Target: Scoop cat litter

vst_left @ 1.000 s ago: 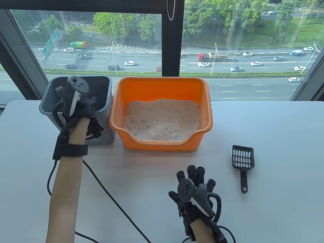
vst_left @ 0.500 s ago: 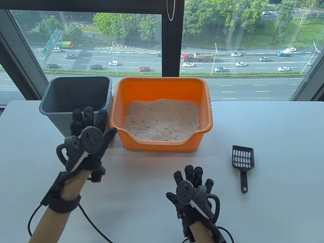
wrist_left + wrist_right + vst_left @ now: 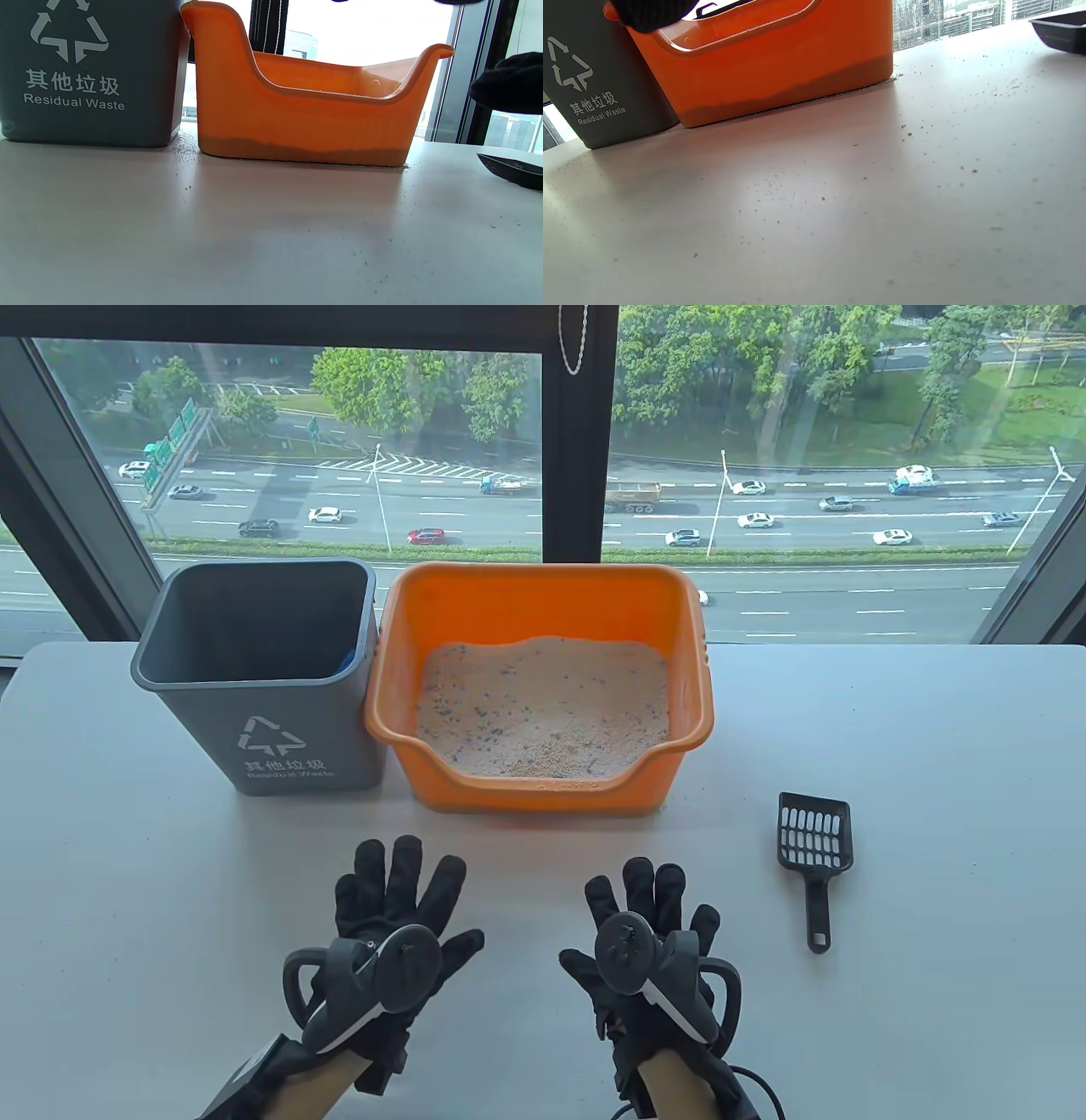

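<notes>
An orange litter box (image 3: 543,589) (image 3: 297,127) (image 3: 763,80) with pale speckled cat litter (image 3: 543,708) stands at the middle back of the white table (image 3: 933,814). A black slotted scoop (image 3: 814,848) lies on the table to its right, handle toward me; its edge shows in the wrist views (image 3: 513,169) (image 3: 1058,34). My left hand (image 3: 399,899) lies flat on the table in front of the box, fingers spread, holding nothing. My right hand (image 3: 649,912) lies flat beside it, fingers straight, left of the scoop and apart from it.
A grey waste bin (image 3: 263,678) (image 3: 85,72) (image 3: 594,101) marked Residual Waste stands touching the litter box's left side. Fine grains lie scattered on the table before the box. A window runs behind the table's far edge. Glove cables trail off the near edge.
My left hand has drawn back from over the grey bin to the table in front of the litter box and now lies flat with fingers spread. The right hand has barely moved.
</notes>
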`<act>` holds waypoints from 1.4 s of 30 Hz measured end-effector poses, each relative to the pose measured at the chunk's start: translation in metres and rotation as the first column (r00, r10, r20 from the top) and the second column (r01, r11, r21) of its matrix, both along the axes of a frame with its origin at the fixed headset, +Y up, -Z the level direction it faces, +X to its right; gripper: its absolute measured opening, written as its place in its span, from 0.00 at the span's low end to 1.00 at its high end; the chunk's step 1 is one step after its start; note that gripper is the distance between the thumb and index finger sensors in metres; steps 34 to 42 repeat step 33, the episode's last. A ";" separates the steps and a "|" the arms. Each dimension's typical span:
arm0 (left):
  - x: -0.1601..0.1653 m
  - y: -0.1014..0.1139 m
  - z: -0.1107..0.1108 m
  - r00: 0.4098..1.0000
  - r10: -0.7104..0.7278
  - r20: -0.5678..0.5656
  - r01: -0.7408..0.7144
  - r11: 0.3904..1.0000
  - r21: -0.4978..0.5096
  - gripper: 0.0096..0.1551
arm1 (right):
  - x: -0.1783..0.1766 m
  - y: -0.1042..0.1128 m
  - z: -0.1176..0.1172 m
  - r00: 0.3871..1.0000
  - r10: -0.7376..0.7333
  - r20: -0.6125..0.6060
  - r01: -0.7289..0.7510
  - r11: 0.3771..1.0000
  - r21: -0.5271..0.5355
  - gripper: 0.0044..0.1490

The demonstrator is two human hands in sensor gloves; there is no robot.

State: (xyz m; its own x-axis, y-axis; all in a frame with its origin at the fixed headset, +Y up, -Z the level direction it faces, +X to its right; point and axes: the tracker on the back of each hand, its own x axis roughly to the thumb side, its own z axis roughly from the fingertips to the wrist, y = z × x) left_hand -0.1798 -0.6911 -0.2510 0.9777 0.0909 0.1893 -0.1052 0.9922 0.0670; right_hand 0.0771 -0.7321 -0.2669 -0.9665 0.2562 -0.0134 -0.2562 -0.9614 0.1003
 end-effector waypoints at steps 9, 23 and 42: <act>0.010 -0.029 0.006 0.993 -0.103 0.054 0.110 0.985 -0.134 0.56 | -0.005 -0.004 0.000 0.999 0.026 -0.022 -0.026 1.000 -0.016 0.53; 0.009 -0.040 0.001 0.990 -0.124 0.060 0.135 0.961 -0.242 0.61 | -0.006 -0.009 -0.001 0.998 0.055 -0.023 -0.056 0.997 -0.059 0.55; 0.011 -0.041 0.003 0.989 -0.131 0.072 0.145 0.959 -0.242 0.60 | -0.006 -0.009 -0.001 0.998 0.057 -0.026 -0.059 0.995 -0.075 0.55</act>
